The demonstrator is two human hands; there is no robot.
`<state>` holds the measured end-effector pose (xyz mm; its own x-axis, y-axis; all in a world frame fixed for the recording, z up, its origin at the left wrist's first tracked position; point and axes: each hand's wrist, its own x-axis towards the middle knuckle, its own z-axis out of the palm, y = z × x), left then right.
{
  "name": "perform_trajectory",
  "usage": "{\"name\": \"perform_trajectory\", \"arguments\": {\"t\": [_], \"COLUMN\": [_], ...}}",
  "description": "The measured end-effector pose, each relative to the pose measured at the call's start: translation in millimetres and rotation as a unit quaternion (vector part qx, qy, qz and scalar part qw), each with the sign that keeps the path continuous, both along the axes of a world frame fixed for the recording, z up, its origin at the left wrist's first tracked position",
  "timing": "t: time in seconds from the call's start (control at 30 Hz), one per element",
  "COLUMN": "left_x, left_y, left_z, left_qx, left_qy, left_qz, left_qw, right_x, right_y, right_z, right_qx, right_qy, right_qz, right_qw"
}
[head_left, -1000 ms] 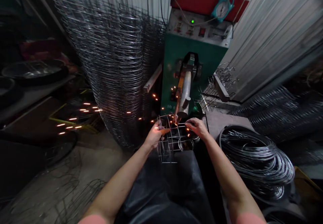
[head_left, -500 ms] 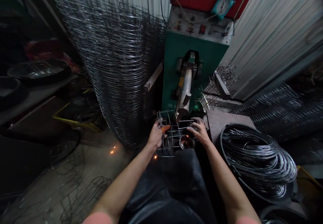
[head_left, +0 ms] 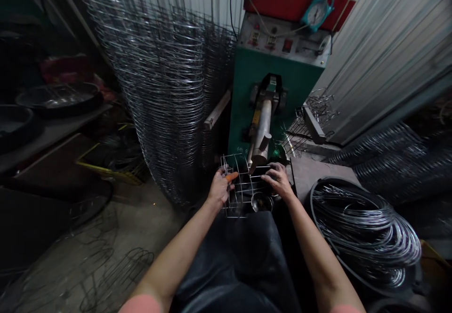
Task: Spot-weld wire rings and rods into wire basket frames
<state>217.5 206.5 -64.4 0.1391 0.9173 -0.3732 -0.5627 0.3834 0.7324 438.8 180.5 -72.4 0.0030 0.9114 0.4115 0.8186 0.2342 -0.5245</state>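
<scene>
My left hand (head_left: 219, 189), with an orange cover on its thumb, is closed on the left side of a wire rack (head_left: 242, 191). My right hand (head_left: 278, 181) has its fingers bent at the rack's right side, around the ends of its cross wires. The rack sits under the electrode arm (head_left: 262, 136) of a green spot welder (head_left: 243, 82), the electrode tip close to its wires. Just below the right hand is a small round metal cup (head_left: 262, 203). Part of the rack is hidden by my left hand.
Tall stacks of wire baskets (head_left: 165, 87) stand left of the welder. At right, a black tub holds coiled wire (head_left: 367, 223) beside a flat board (head_left: 321, 174). A yellow crate (head_left: 109, 169) and loose bent wires (head_left: 120, 275) lie on the left floor.
The bright sparks near the rack and over the floor have mostly faded. Both hands keep their hold on the rack, nearly unmoved, while the view shifts slightly.
</scene>
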Motion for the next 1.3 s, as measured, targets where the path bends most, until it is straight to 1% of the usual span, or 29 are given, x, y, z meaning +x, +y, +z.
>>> {"name": "perform_trajectory", "arguments": {"t": [0.23, 0.4, 0.47, 0.57, 0.67, 0.77, 0.87, 0.97, 1.03, 1.17, 1.3], "left_x": [3, 4, 2, -3, -6, -7, -4, -2, -2, -3, -3], "left_y": [13, 19, 16, 4, -11, -19, -19, -17, -17, -19, -20], "left_z": [-4.2, -3.8, -1.5, 0.2, -2.9, -5.3, -2.5, 0.5, -0.1, -2.4, 3.0], "left_qx": [-0.029, -0.047, -0.041, -0.019, 0.002, 0.006, -0.008, -0.017, -0.019, 0.007, 0.029], "left_qy": [0.003, 0.021, 0.022, 0.016, 0.016, 0.020, 0.024, 0.028, 0.032, 0.037, 0.040], "left_qz": [0.002, -0.020, -0.021, -0.027, -0.032, -0.033, -0.029, -0.036, -0.043, -0.035, -0.013], "left_qw": [1.000, 0.998, 0.999, 0.999, 0.999, 0.999, 0.999, 0.999, 0.998, 0.999, 0.999], "right_x": [4, 4, 3, -1, -4, -5, -7, -7, -7, -4, -3], "right_y": [12, 15, 11, -4, -23, -34, -36, -35, -34, -33, -29], "right_z": [2.8, 3.9, 6.7, 9.2, 5.4, -1.0, -3.6, -2.5, -2.6, -7.7, -11.5], "right_qx": [-0.021, -0.034, -0.042, -0.048, -0.055, -0.055, -0.050, -0.040, -0.032, -0.046, -0.072], "right_qy": [-0.001, -0.005, -0.002, 0.000, 0.008, 0.028, 0.053, 0.063, 0.058, 0.055, 0.056], "right_qz": [0.003, 0.002, 0.003, 0.006, 0.016, -0.001, -0.021, -0.022, -0.022, -0.012, -0.004], "right_qw": [1.000, 0.999, 0.999, 0.999, 0.998, 0.998, 0.997, 0.997, 0.998, 0.997, 0.996]}}
